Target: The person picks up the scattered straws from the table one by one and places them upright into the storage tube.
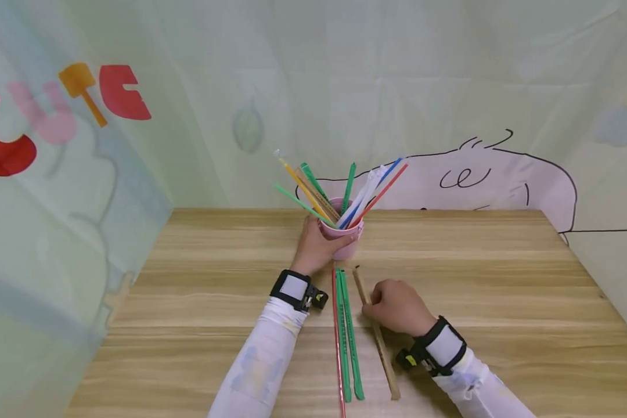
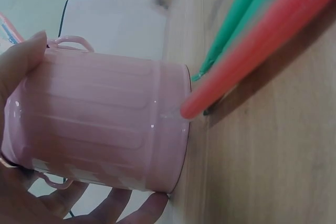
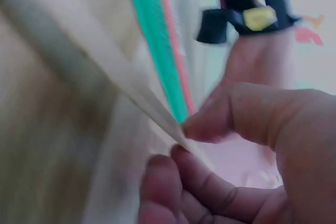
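Note:
My left hand [image 1: 312, 248] grips a small pink bucket [image 2: 105, 114], with the thumb on one side and the fingers round the other. Straws stand fanned out in it, among them a yellow straw [image 1: 305, 187], a red straw [image 1: 385, 190] and a light green straw [image 1: 298, 200]. Between thumb and fingertips, my right hand [image 1: 401, 306] pinches a brown paper-wrapped straw [image 1: 385, 357] along its upper half. To its left lie two green-wrapped straws [image 1: 343, 337] and a red straw [image 1: 338, 342], side by side, their far ends close to the bucket's base.
The wooden table [image 1: 214, 278] ends at the back against a printed cloth backdrop [image 1: 214, 116]. More cloth with coloured letters hangs on the left side. Each wrist wears a black strap with a small camera; the left one [image 1: 292, 288] is beside the lying straws.

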The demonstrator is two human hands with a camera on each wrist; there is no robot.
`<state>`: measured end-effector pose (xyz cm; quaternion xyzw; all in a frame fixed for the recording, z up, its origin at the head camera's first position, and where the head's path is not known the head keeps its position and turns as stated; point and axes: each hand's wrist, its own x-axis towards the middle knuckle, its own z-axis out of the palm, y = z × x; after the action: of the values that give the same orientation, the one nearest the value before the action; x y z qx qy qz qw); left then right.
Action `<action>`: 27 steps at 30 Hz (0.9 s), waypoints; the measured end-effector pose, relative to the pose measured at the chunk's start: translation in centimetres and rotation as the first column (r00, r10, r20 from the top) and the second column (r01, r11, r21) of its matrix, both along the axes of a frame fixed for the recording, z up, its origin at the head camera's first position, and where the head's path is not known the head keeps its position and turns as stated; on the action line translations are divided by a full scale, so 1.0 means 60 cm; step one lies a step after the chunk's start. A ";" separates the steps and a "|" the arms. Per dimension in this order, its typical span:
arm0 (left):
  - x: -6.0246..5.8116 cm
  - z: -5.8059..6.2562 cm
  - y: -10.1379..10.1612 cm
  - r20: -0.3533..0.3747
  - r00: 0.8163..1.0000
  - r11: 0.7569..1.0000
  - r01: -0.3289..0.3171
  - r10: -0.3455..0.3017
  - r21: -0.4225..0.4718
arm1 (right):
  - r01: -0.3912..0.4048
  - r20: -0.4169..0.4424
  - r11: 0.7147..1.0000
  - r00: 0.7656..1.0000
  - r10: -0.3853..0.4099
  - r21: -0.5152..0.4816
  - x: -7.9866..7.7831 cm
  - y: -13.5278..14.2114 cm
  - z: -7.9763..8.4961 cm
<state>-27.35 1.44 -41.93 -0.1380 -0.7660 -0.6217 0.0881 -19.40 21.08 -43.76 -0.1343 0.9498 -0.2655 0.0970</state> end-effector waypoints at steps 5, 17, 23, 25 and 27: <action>-0.001 0.005 0.001 -0.057 0.998 0.999 0.034 -0.032 0.042 | 0.043 0.037 0.984 0.999 -0.037 -0.175 -0.012 0.039 0.014; -0.035 -0.045 0.007 0.075 0.995 0.994 -0.067 0.073 -0.088 | 0.055 -0.027 0.747 0.995 -0.097 -0.662 -0.043 0.102 0.099; -0.037 -0.047 0.012 0.097 0.992 0.993 -0.073 0.082 -0.094 | -0.017 -0.195 0.648 0.959 -0.204 -0.762 -0.064 0.093 0.170; -0.038 -0.046 0.013 0.078 0.995 0.995 -0.062 0.068 -0.079 | -0.050 -0.249 0.621 0.939 -0.239 -0.783 -0.074 0.086 0.191; -0.040 -0.045 0.014 0.036 0.999 0.998 -0.040 0.041 -0.049 | -0.074 -0.301 0.614 0.913 -0.276 -0.786 -0.086 0.078 0.208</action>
<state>-29.74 2.28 -44.64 -0.1131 -0.7848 -0.6036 0.0832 -24.57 25.75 -31.25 -0.1582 0.7432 -0.6248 -0.1797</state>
